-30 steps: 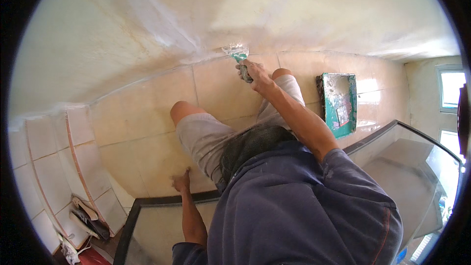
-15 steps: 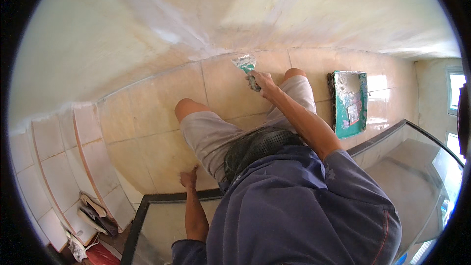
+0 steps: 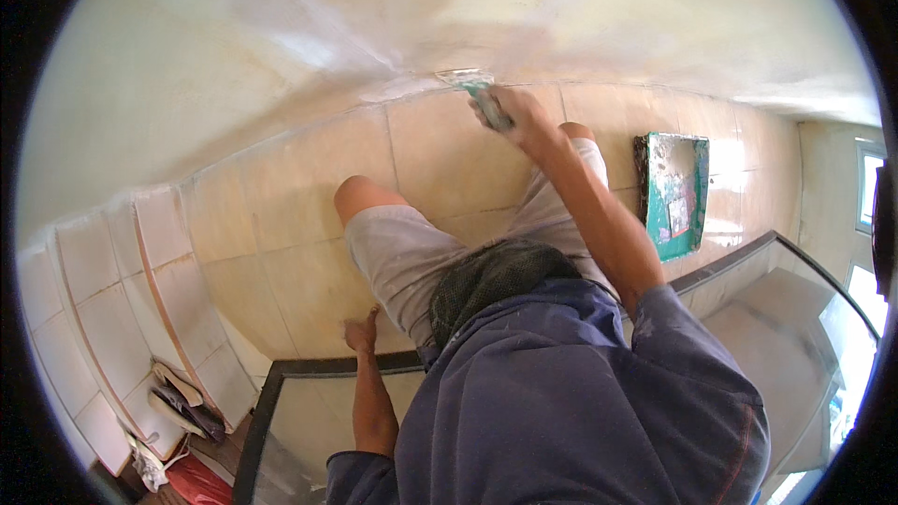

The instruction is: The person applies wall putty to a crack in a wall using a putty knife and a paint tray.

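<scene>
My right hand (image 3: pixel 524 122) is closed round the handle of a putty knife (image 3: pixel 477 89) with a green part below its blade. The wide blade meets the lower wall (image 3: pixel 374 33), just above the joint with the tiles. Pale filler smears show on the wall around that spot. Down beside my left thigh, my left hand (image 3: pixel 359 332) holds nothing that I can see. Its thumb stands apart, while the other fingers are partly hidden. To the right of my right knee, a green tray (image 3: pixel 689 248) caked with pale filler lies on the tiled floor (image 3: pixel 449 164).
Glass panels in a dark frame (image 3: pixel 337 369) stand behind and on both sides of me. White tiled steps (image 3: pixel 178 290) rise at the left, with shoes (image 3: pixel 185 402) and a red cloth (image 3: pixel 198 477) near them. A window (image 3: pixel 870 185) is at the far right.
My right hand has moved up and forward with the putty knife, from above the floor tiles to the wall. My left hand has stayed beside my thigh.
</scene>
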A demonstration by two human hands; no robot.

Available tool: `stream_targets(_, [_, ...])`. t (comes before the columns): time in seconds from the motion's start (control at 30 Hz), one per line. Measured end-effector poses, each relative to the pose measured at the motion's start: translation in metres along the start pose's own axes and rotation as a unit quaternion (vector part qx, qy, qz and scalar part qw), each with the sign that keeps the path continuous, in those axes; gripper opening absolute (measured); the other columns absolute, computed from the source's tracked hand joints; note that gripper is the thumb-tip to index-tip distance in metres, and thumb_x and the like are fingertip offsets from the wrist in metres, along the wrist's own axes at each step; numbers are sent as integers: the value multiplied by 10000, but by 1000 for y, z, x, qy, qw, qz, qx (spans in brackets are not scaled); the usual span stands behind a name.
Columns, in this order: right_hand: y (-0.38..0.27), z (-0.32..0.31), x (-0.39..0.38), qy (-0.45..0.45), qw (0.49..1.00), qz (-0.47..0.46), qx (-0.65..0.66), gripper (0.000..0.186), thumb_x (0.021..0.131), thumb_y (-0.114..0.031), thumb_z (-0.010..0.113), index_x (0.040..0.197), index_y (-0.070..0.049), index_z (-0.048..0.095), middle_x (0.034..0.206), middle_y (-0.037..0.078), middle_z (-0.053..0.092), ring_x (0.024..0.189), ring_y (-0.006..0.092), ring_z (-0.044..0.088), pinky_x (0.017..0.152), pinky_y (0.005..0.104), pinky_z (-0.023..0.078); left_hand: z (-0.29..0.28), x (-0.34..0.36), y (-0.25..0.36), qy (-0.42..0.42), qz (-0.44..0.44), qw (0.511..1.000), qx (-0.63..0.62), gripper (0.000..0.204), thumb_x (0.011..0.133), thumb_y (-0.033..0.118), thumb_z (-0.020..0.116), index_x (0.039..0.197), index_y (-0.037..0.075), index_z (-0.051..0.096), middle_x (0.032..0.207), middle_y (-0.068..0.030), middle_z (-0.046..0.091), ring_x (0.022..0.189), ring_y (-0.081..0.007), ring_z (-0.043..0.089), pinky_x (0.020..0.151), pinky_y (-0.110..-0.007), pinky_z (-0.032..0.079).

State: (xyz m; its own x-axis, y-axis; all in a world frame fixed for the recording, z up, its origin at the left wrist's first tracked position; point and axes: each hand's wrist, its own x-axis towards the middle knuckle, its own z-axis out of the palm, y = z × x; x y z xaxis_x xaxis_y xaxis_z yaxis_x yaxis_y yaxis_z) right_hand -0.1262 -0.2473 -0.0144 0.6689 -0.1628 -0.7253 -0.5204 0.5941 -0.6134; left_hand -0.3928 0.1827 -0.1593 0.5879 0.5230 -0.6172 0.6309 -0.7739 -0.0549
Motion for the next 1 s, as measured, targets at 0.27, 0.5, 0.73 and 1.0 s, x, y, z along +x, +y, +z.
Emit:
stream_targets(0.27, [88,-48,11,61,985,-59,-150,206,825,-206,523,807,-9,580,643,45,543,434,108,468,341,247,330,8,7,-3,2,5,1000,-8,871,590,584,667,1120,-79,469,1075,-265,529,1000,-390,516,839,-419,416])
stream_targets(0.5, [85,-31,37,91,991,-59,-77,216,788,-212,547,784,1,582,596,46,525,399,111,439,332,248,309,8,4,-3,-3,-5,1000,0,817,615,559,660,1108,-67,483,1082,-257,528,1006,-389,512,836,-424,415])
stream_targets(0.73, [75,-21,23,87,990,-91,-58,216,781,-193,539,723,14,561,526,42,487,380,107,425,324,239,297,4,-1,4,9,1,1000,12,888,583,606,654,1102,-93,480,1079,-265,528,1008,-386,516,838,-422,415])
stream_targets(1.0, [54,-2,-5,74,991,-92,-58,200,782,-172,536,741,23,556,574,61,507,409,119,450,338,245,326,15,10,-6,4,-6,1000,-10,913,561,641,645,1085,-93,498,1071,-261,536,994,-389,525,848,-427,411])
